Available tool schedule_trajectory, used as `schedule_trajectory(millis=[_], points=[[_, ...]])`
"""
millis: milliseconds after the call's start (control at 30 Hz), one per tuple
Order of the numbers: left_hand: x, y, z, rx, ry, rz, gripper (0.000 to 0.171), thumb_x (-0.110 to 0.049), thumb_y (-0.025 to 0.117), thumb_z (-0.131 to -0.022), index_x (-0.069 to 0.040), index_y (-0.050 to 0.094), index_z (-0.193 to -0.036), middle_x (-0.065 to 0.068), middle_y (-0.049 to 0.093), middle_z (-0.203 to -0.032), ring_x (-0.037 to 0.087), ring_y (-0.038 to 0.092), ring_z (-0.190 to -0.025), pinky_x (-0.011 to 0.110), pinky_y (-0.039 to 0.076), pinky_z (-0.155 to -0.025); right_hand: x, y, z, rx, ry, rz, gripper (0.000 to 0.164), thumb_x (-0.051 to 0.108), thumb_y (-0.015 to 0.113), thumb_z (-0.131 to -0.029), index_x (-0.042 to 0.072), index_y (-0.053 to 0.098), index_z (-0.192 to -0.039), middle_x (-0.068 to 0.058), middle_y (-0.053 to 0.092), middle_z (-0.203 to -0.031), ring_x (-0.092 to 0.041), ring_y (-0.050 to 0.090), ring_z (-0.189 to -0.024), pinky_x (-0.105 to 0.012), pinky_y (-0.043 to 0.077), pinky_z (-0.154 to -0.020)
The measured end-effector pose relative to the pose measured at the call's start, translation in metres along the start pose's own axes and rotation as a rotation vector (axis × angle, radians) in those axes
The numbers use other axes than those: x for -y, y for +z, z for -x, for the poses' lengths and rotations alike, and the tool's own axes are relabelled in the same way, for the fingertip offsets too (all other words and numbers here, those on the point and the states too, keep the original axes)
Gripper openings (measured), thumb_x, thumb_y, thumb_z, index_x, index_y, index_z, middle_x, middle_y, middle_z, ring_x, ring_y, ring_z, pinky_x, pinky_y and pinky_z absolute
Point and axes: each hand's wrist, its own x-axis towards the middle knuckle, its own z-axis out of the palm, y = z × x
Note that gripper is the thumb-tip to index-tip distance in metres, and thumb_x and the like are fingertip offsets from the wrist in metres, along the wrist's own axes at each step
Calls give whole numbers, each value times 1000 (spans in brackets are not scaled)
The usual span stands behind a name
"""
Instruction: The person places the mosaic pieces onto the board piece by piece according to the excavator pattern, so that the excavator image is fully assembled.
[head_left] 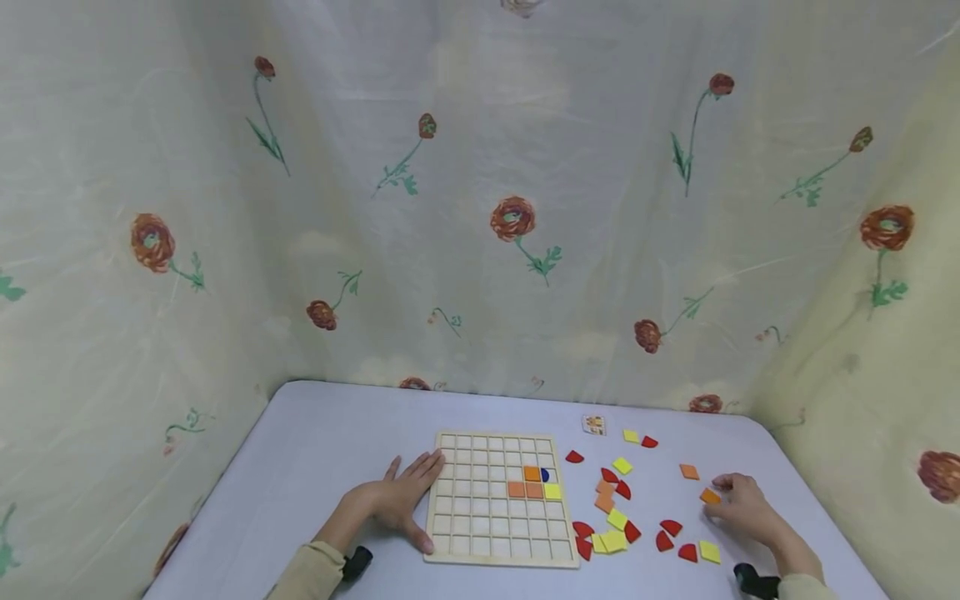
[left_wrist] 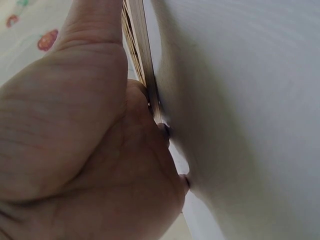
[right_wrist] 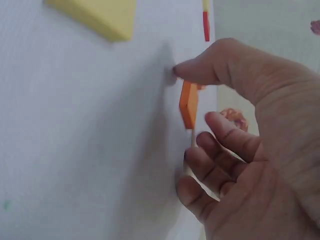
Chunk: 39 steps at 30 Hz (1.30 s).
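A flowered cloth (head_left: 600, 258) hangs behind the white surface (head_left: 337, 433). On the surface lies a wooden board (head_left: 510, 562) divided into square cells. The hands are well apart: the left hand (head_left: 397, 498) is spread along the board's left edge, its thumb by the near corner. The right hand (head_left: 744, 505) is at the far right, thumb and fingertips parted around a loose orange tile (head_left: 708, 497); whether they touch it, I cannot tell. A small picture card (head_left: 594, 425) lies beyond the board's right side.

The work looks barely begun: near the board's right edge sit a yellow tile (head_left: 552, 491), three orange squares (head_left: 534, 490) and a blue rounded piece (head_left: 545, 475). Left to place, apparently, are the yellow squares (head_left: 709, 552), orange ones and red wedges (head_left: 687, 552) scattered to the right.
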Motion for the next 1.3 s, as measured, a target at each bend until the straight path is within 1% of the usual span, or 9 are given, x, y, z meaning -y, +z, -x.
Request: schedule_trajectory(millis=[133,267,467,533,667,800,1000,1167,1300], points=[[2,0,-1,17,3,16,131,-64,77,-66,-7,0,-155,10,-5,-164,29,-5,-151,63,-4,-116,-9,1,-5,13,25,-14,43,16,70,-84,-13,55,-111,-20,60,-100,-25,55,-88,-36,49,-75],[4,1,-1,21,8,24,134,-69,75,-64,-8,0,-156,8,-5,-164,29,-6,-151,63,-4,-116,-8,3,-5,-22,50,11,31,16,70,-83,-5,61,-103,-11,61,-89,-20,54,-80,-29,44,-66],[7,3,-3,10,9,-5,133,-68,75,-64,-8,-1,-156,8,-5,-164,29,-5,-151,63,-3,-116,10,7,-1,-33,56,-12,38,22,74,-83,-6,60,-104,-11,63,-90,-20,55,-80,-29,47,-67],[8,3,-4,5,8,-7,132,-66,76,-65,-8,0,-156,8,-4,-164,28,-5,-151,63,-3,-116,23,10,-1,-39,44,-33,41,23,75,-82,-7,60,-106,-11,64,-92,-19,56,-81,-28,49,-67],[10,5,-4,1,22,10,134,-69,75,-63,-9,-1,-156,8,-6,-164,29,-6,-151,64,-4,-115,59,20,1,-52,-15,-54,36,21,75,-82,-3,62,-106,-8,65,-92,-18,55,-81,-24,48,-63],[12,7,-5,-3,37,32,138,-75,72,-60,-11,-4,-156,7,-8,-164,29,-7,-151,65,-5,-114,100,36,4,-8,-69,-90,33,21,74,-83,2,63,-107,-4,62,-93,-18,51,-82,-24,46,-60],[12,7,-5,-5,34,30,138,-75,72,-59,-11,-2,-156,7,-7,-164,28,-7,-151,64,-5,-115,161,71,3,74,-131,-169,30,21,77,-81,10,63,-105,-1,60,-92,-16,51,-83,-23,46,-62],[12,8,-6,-7,28,15,136,-73,73,-60,-10,0,-156,7,-6,-164,29,-7,-151,64,-6,-115,205,99,0,178,-343,-174,24,19,76,-82,10,65,-101,1,62,-91,-14,52,-83,-23,45,-65],[9,5,-5,9,11,2,133,-67,76,-64,-9,0,-156,8,-5,-164,29,-5,-151,63,-4,-115,227,120,-5,234,-498,-165,24,24,76,-83,10,66,-100,1,62,-89,-10,52,-77,-20,45,-66]])
